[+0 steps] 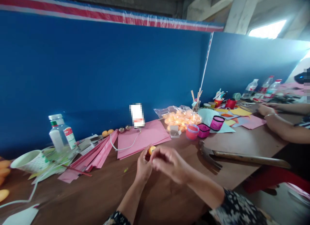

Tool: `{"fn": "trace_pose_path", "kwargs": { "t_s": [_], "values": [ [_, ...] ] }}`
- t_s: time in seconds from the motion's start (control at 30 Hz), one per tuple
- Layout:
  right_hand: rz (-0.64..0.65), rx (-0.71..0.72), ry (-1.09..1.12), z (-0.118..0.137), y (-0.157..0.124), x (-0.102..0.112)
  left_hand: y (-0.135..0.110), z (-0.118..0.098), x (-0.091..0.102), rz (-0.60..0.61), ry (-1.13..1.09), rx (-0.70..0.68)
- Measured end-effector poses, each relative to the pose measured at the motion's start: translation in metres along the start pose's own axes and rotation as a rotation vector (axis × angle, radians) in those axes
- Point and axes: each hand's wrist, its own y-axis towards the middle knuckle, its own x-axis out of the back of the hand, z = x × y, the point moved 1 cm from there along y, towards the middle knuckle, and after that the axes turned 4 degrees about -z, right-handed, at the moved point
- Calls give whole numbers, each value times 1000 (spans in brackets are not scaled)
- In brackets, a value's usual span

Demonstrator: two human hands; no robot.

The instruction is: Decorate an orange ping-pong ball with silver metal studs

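Observation:
Just in front of me over the brown table (97, 199), my left hand (143, 166) is closed around a small orange ball (152, 150). My right hand (173, 163) is beside it, fingers curled and pinched together at the ball's near side. Whatever those right fingertips hold is too small or hidden to name. Behind my hands lie a stack of pink paper sheets (147, 136) and a clear plastic bag of orange balls (181, 117). Close to that bag stand a small open grey box (174, 132) and a round red container (192, 133).
A hammer (249, 158) with a wooden handle lies at right. Pink mesh cups (217, 122) and coloured paper sit behind it. At left are folded pink strips (97, 154), a bottle (58, 134) and a paper cup (29, 162). Another person's arms (278, 121) rest at far right.

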Motion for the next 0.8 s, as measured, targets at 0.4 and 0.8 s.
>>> {"fn": "trace_pose_path", "kwargs": {
  "t_s": [0.4, 0.8],
  "values": [
    [-147, 54, -106, -113, 38, 24, 1, 7, 2, 53, -56, 53],
    [-199, -30, -92, -113, 28, 16, 1, 3, 2, -5, -29, 55]
  ]
}}
